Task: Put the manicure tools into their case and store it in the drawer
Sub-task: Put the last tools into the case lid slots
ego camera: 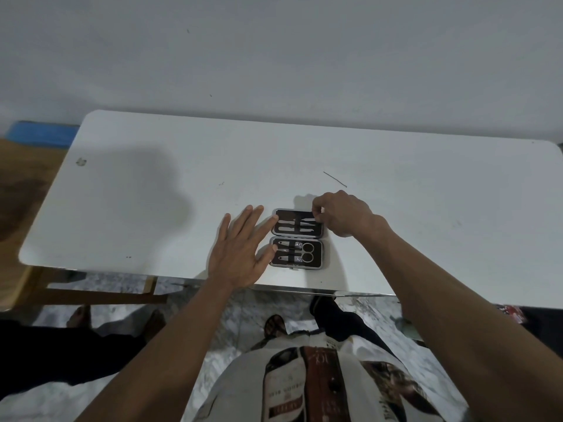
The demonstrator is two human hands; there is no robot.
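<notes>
Your left hand (240, 257) rests flat, fingers spread, against the open case (297, 238); your right hand (341, 216) pinches its far-right corner.

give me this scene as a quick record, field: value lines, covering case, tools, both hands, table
case: open flat near the table's front edge, two halves
far half: slim metal tools strapped in
near half: scissors and other small tools
left hand: open, flat, fingertips against the case's left side
right hand: fingers pinched at the far half's right end; grip contents hidden
table: white, thin dark sliver lying behind the right hand
drawer: not visible
</notes>
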